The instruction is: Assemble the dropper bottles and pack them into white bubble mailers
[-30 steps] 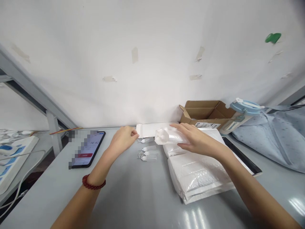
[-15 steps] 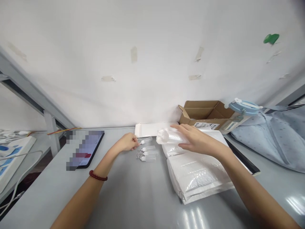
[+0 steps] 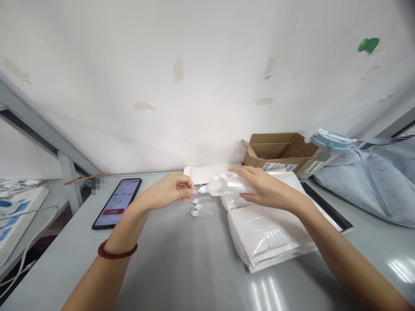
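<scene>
My left hand (image 3: 175, 190) pinches a small clear plastic dropper bottle (image 3: 203, 189) by the loop at its white cap end. The bottle's body lies at the open mouth of a small white bubble mailer (image 3: 238, 183), partly inside it. Around that mailer curls my right hand (image 3: 259, 183), thumb below and fingers above, with its mouth turned to the left. Just below my left fingertips, several more small clear bottles (image 3: 202, 207) lie side by side on the grey table, their thin loops pointing left.
A stack of white bubble mailers (image 3: 272, 237) lies under my right forearm. Behind it stand an open cardboard box (image 3: 275, 149) and a blue-lidded bottle (image 3: 327, 149), beside a light blue bag (image 3: 382, 185). A phone (image 3: 117, 203) rests at left, near a power strip (image 3: 22, 216).
My left hand has picked up the topmost small bottle from the table and moved right, bringing it to the mouth of the bubble mailer. My right hand stays in nearly the same place.
</scene>
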`<state>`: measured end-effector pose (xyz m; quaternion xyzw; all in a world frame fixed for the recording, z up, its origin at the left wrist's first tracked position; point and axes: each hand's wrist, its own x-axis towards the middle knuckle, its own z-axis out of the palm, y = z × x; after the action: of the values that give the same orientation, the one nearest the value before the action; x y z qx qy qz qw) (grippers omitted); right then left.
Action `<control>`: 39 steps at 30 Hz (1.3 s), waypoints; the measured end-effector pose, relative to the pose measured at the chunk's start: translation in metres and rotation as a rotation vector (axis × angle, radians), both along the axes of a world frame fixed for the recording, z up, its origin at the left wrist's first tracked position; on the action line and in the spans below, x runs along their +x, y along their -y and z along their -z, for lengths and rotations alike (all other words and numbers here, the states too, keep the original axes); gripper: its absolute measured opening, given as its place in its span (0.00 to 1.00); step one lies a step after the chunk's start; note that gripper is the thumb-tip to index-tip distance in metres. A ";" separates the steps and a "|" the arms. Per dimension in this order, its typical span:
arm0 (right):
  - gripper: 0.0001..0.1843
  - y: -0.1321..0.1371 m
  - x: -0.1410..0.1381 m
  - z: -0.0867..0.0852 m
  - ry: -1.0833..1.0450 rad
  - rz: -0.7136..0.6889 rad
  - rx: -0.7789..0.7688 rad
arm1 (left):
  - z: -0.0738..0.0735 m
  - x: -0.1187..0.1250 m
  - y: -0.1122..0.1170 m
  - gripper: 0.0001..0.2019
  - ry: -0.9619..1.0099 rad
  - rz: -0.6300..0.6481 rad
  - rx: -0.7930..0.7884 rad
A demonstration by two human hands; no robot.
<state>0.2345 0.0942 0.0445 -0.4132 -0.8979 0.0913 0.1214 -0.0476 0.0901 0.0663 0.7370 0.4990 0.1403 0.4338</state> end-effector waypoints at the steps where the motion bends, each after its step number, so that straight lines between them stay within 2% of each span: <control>1: 0.33 0.002 -0.002 -0.001 -0.008 -0.014 0.013 | 0.005 0.005 0.000 0.12 0.024 0.003 -0.006; 4: 0.32 0.006 -0.008 -0.003 -0.022 -0.058 0.041 | 0.020 0.021 -0.001 0.13 0.119 -0.053 0.047; 6: 0.32 0.009 -0.010 -0.005 -0.033 -0.075 0.058 | 0.029 0.030 -0.001 0.13 0.155 -0.141 0.129; 10: 0.29 0.011 -0.010 -0.008 -0.040 -0.076 0.090 | 0.035 0.041 0.003 0.12 0.189 -0.303 0.207; 14: 0.27 0.011 -0.009 -0.011 -0.036 -0.072 0.094 | 0.030 0.043 0.008 0.10 0.291 -0.261 0.226; 19: 0.28 0.011 -0.008 -0.013 -0.034 -0.065 0.106 | 0.028 0.041 0.011 0.09 0.097 -0.190 0.346; 21: 0.29 0.012 -0.009 -0.012 -0.029 -0.075 0.118 | 0.029 0.043 0.011 0.09 0.103 -0.157 0.327; 26: 0.28 0.013 -0.013 -0.009 -0.031 -0.123 0.129 | 0.030 0.052 0.015 0.10 0.245 -0.165 0.201; 31: 0.29 0.014 -0.017 -0.006 -0.040 -0.160 0.153 | 0.031 0.059 0.021 0.14 0.268 -0.089 0.235; 33: 0.28 0.015 -0.018 -0.007 -0.053 -0.171 0.167 | 0.031 0.060 0.022 0.12 0.285 -0.138 0.250; 35: 0.27 0.015 -0.018 -0.008 -0.057 -0.173 0.196 | 0.031 0.059 0.022 0.09 0.307 -0.247 0.255; 39: 0.29 0.012 -0.020 -0.005 -0.003 -0.101 0.359 | 0.028 0.053 0.019 0.09 0.389 -0.482 0.224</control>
<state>0.2144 0.0817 0.0494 -0.3391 -0.9192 -0.0639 0.1897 0.0058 0.0710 0.0384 0.6002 0.5482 0.4312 0.3914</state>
